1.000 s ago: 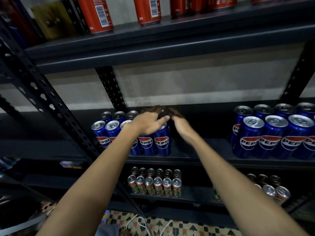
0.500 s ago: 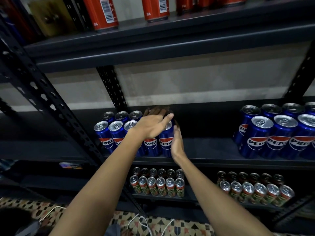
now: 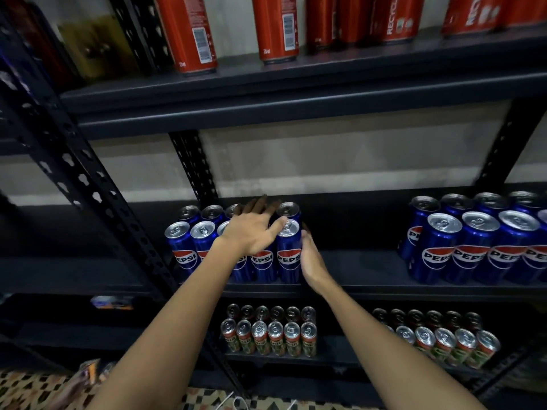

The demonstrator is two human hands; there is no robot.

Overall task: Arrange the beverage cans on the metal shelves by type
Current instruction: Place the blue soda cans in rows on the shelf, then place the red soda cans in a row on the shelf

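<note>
Pepsi cans (image 3: 263, 261) stand in a tight block at the left end of the middle shelf (image 3: 367, 279), two rows deep, upright, long axis vertical, pull-tab tops up and logos facing me. My left hand (image 3: 251, 232) lies flat over the tops of the middle cans with fingers spread and straight, the thumb reaching to the lid of the front right can (image 3: 288, 253); it presses and grips nothing. My right hand (image 3: 310, 261) stands edge-on against the right side of that same can, palm to its wall, fingers extended along it and not curled round it, so it too is released and only pushing.

I judge the step in hand to be squaring up this block: holding the cans down from above while nudging the right column in against its neighbours. A second block of Pepsi cans (image 3: 473, 250) sits well apart at the right end of the same shelf. Red cans (image 3: 189, 34) stand on the shelf above, and small green-and-red cans (image 3: 269, 335) on the shelf below.

The next move calls for a light sideways press, kept low enough on the can wall not to tip it, then lifting both palms straight off so nothing topples.
</note>
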